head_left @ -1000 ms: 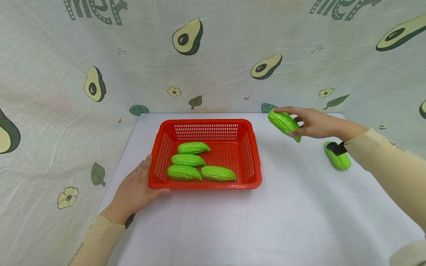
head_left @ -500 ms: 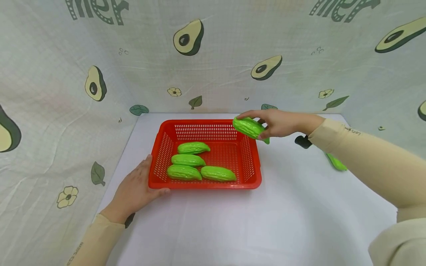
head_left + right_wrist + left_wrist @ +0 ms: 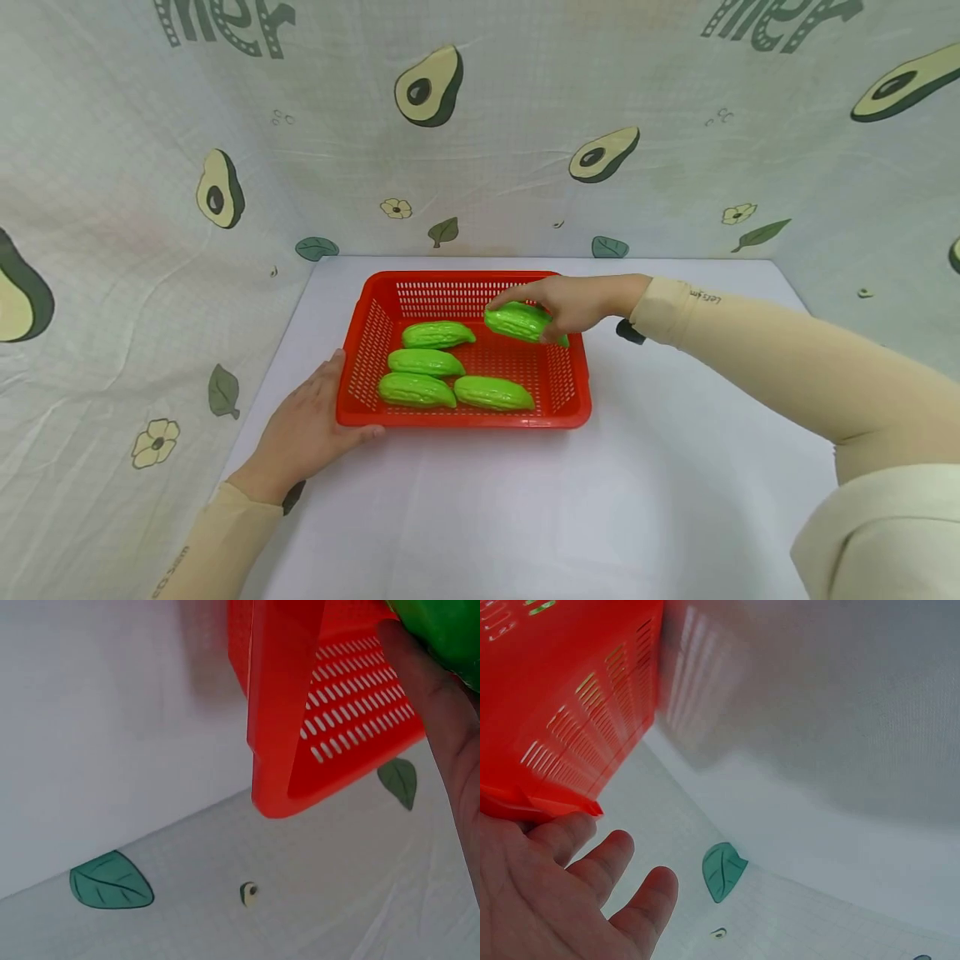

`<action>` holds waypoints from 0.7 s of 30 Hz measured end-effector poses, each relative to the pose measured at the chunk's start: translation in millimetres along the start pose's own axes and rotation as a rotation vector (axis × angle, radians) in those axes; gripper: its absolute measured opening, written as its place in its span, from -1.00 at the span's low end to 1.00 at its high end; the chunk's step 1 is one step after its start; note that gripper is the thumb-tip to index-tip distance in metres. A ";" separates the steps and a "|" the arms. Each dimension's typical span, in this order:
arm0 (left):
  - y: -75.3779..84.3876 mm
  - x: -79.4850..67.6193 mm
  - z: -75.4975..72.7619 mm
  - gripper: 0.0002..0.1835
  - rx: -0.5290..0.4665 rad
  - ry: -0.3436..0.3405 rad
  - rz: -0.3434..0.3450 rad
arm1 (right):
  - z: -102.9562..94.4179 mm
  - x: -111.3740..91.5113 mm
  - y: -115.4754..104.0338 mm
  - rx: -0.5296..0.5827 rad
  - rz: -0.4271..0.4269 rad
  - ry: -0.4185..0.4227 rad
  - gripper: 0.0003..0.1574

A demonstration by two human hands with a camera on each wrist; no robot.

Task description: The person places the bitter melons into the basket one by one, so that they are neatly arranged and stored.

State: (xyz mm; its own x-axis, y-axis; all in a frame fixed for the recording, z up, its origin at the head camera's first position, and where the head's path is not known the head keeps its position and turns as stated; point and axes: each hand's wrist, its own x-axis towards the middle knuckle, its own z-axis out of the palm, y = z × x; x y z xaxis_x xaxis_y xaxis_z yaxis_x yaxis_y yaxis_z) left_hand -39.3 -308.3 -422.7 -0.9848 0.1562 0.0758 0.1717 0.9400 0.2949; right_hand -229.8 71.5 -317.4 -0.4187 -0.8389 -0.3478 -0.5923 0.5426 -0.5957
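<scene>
A red plastic basket with slotted walls stands on the white table. Inside it lie several bright green bitter melons, grouped at the left and front. My right hand grips another bitter melon between fingers and thumb over the basket's right half; its stem end points right, past the palm. At the basket's front left corner, my left hand rests with fingers along the left side and thumb at the front. In the left wrist view its fingers are spread, with the rim against them.
White table surface stretches in front of the basket and to its right. A cloth wall printed with avocados and leaves rises right behind the table and along both sides.
My right hand has carried its bitter melon leftward from right of the basket to over its inside. The sleeve now hides the bitter melon lying on the table at right. My left hand stays put.
</scene>
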 end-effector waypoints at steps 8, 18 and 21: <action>-0.5 0.1 0.7 0.38 0.005 0.004 0.001 | 9.5 22.4 -4.1 -0.067 -0.007 -0.060 -0.02; -1.8 0.4 1.6 0.38 0.002 0.014 0.007 | 22.3 38.2 -2.7 -0.113 0.026 -0.106 0.02; -1.7 0.5 1.4 0.38 0.003 0.019 0.013 | 24.9 40.6 -1.1 -0.108 0.033 -0.111 0.02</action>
State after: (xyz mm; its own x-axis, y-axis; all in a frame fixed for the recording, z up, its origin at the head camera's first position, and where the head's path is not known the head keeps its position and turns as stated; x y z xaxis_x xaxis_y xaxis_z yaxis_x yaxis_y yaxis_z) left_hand -40.1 -309.4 -424.5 -0.9819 0.1625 0.0972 0.1842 0.9388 0.2912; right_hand -229.0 35.8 -348.8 -0.3645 -0.8167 -0.4473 -0.6524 0.5667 -0.5031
